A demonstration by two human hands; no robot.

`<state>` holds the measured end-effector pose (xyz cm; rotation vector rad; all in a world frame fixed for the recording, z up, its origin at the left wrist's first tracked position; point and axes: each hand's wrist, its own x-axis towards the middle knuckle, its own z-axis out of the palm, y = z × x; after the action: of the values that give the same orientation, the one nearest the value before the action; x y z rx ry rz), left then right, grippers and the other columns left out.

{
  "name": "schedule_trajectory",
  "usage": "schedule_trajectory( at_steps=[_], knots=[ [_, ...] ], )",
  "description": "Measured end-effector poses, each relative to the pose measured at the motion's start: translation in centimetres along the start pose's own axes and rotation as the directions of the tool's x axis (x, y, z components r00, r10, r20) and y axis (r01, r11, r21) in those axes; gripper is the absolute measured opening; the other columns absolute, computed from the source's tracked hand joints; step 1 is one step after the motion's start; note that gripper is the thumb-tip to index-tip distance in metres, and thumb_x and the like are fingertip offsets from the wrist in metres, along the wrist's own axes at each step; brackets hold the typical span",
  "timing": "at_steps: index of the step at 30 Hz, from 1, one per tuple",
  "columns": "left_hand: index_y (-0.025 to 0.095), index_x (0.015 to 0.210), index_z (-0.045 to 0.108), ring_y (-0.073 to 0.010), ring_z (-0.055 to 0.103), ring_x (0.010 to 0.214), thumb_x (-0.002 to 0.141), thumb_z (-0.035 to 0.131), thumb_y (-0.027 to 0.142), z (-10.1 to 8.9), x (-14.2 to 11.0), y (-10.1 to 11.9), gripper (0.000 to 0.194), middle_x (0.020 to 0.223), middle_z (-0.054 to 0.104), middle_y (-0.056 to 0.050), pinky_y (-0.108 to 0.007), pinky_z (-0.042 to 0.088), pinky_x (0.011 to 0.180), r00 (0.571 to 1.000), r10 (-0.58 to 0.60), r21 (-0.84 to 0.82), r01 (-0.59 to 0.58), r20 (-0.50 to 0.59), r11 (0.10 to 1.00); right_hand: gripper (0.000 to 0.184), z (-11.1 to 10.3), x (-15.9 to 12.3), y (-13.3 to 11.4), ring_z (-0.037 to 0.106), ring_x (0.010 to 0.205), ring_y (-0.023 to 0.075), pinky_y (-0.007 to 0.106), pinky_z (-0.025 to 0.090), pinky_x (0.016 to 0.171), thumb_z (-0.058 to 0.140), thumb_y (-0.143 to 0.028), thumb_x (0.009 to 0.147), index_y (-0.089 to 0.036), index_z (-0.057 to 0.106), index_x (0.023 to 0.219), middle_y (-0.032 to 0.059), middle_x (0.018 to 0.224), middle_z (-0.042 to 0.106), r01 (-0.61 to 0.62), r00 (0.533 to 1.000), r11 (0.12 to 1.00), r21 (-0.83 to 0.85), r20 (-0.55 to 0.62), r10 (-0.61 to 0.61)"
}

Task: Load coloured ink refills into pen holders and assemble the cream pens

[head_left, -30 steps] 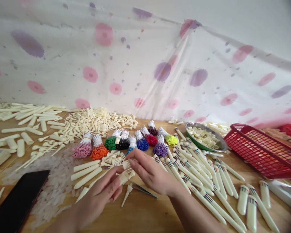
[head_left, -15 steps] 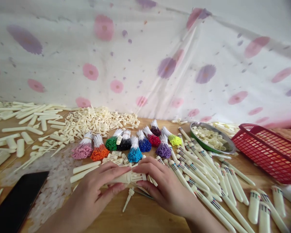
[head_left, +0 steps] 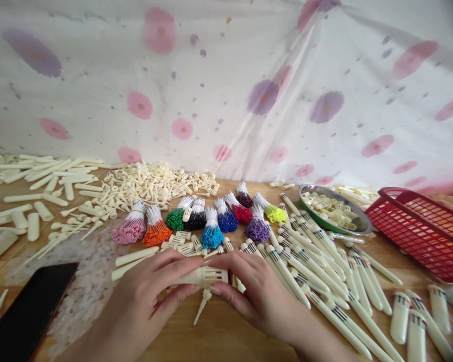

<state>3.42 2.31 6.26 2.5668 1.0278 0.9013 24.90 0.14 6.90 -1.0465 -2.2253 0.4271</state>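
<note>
Both hands meet at the front middle of the table, around one cream plastic pen body lying sideways. My left hand [head_left: 145,296] is closed around its smooth barrel [head_left: 191,277], thumb below and fingers above. My right hand [head_left: 254,296] pinches the slotted end piece [head_left: 215,274], which lines up with the barrel; I cannot tell how far the two are pushed together. Just below them on the wood lies a cream pointed part [head_left: 201,307]. Behind the hands stand bundles of refills, such as light blue [head_left: 212,235], orange [head_left: 156,232] and purple [head_left: 257,230].
Many cream multicolour pens [head_left: 317,261] spread out on the right. Behind them are a metal bowl [head_left: 305,203] of slotted pieces and a red basket [head_left: 423,236]. Loose cream parts [head_left: 151,183] are heaped at the back left. A black phone [head_left: 30,311] lies front left.
The view has shifted slightly. Both hands keep hold of the pen body in nearly the same place, with the right fingertips slightly moved along the slotted piece.
</note>
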Motion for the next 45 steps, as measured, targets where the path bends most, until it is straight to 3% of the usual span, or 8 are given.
schedule_trajectory(
  at_steps=[6, 13, 28, 34, 37, 39, 42, 45],
  knots=[
    [0.028, 0.111, 0.059, -0.0144, 0.065, 0.085, 0.087, 0.049, 0.028, 0.1, -0.1, 0.1, 0.026, 0.096, 0.067, -0.001, -0.024, 0.055, 0.071, 1.0, 0.017, 0.008, -0.017, -0.012, 1.0, 0.023, 0.2, 0.0, -0.2, 0.06, 0.071, 0.014, 0.022, 0.043, 0.063, 0.043, -0.032, 0.093, -0.014, 0.057, 0.098, 0.0051, 0.08, 0.065, -0.042, 0.999, 0.999, 0.011, 0.005, 0.042],
    [0.026, 0.11, 0.059, -0.0134, 0.065, 0.083, 0.088, 0.048, 0.026, 0.1, 0.2, 0.5, 0.024, 0.093, 0.067, -0.001, -0.022, 0.054, 0.069, 1.0, 0.027, 0.009, -0.027, 0.006, 1.0, 0.04, 0.8, 0.3, -0.2, 0.053, 0.054, 0.0122, 0.021, 0.036, 0.051, 0.03, -0.037, 0.095, -0.013, 0.059, 0.08, 0.0034, 0.061, 0.058, -0.183, 0.983, 0.983, -0.03, 0.008, 0.184],
    [0.021, 0.106, 0.064, -0.0155, 0.067, 0.081, 0.089, 0.045, 0.03, 0.4, 0.1, 0.9, 0.027, 0.093, 0.068, -0.005, -0.021, 0.056, 0.065, 0.999, -0.033, 0.031, 0.032, 0.022, 0.999, 0.045, 2.3, 0.7, -0.9, 0.032, 0.04, 0.0069, 0.02, 0.021, 0.043, 0.028, -0.038, 0.093, -0.018, 0.036, 0.053, -0.0041, 0.045, 0.037, -0.369, 0.922, 0.93, 0.002, -0.125, 0.366],
    [0.024, 0.108, 0.063, -0.0158, 0.066, 0.083, 0.087, 0.048, 0.028, 0.4, -0.1, 0.7, 0.026, 0.094, 0.068, -0.004, -0.023, 0.056, 0.069, 0.999, -0.047, 0.013, 0.046, 0.019, 0.999, 0.051, 2.1, 0.8, -0.9, 0.034, 0.041, 0.0078, 0.02, 0.022, 0.042, 0.024, -0.042, 0.094, -0.018, 0.04, 0.053, -0.0028, 0.046, 0.04, -0.36, 0.927, 0.933, 0.02, -0.1, 0.361],
    [0.024, 0.107, 0.063, -0.0151, 0.067, 0.08, 0.087, 0.047, 0.027, 0.3, 0.0, 0.7, 0.025, 0.093, 0.068, -0.003, -0.023, 0.056, 0.066, 1.0, -0.029, 0.027, 0.029, -0.013, 0.999, 0.046, 1.4, 0.7, -1.0, 0.043, 0.047, 0.0101, 0.02, 0.028, 0.046, 0.029, -0.05, 0.093, -0.015, 0.055, 0.077, -0.0004, 0.056, 0.051, -0.283, 0.957, 0.959, 0.02, -0.065, 0.284],
    [0.023, 0.105, 0.063, -0.0155, 0.067, 0.078, 0.088, 0.045, 0.025, 0.3, 0.0, 0.8, 0.025, 0.091, 0.068, -0.003, -0.024, 0.055, 0.065, 0.998, 0.011, 0.08, -0.006, -0.061, 0.997, 0.045, 1.1, 0.7, -1.0, 0.047, 0.053, 0.0116, 0.021, 0.031, 0.049, 0.032, -0.053, 0.091, -0.014, 0.055, 0.093, 0.0018, 0.065, 0.056, -0.215, 0.974, 0.977, 0.013, -0.065, 0.215],
    [0.021, 0.104, 0.062, -0.0166, 0.066, 0.078, 0.088, 0.046, 0.022, 0.5, -0.1, 1.1, 0.023, 0.09, 0.068, -0.004, -0.026, 0.054, 0.065, 0.986, 0.1, 0.192, -0.073, -0.136, 0.979, 0.039, 1.3, 0.7, -1.2, 0.047, 0.055, 0.0107, 0.02, 0.033, 0.052, 0.031, -0.043, 0.094, -0.016, 0.054, 0.078, 0.0008, 0.065, 0.052, -0.203, 0.975, 0.977, 0.068, -0.081, 0.208],
    [0.02, 0.105, 0.061, -0.016, 0.066, 0.077, 0.088, 0.047, 0.024, 0.8, -0.2, 1.5, 0.022, 0.088, 0.068, -0.003, -0.026, 0.052, 0.066, 0.978, 0.141, 0.224, -0.105, -0.152, 0.969, 0.036, 2.1, 0.7, -1.2, 0.038, 0.048, 0.0082, 0.019, 0.029, 0.048, 0.03, -0.029, 0.095, -0.019, 0.041, 0.062, -0.0035, 0.055, 0.04, -0.229, 0.956, 0.966, 0.12, -0.159, 0.246]
  ],
)
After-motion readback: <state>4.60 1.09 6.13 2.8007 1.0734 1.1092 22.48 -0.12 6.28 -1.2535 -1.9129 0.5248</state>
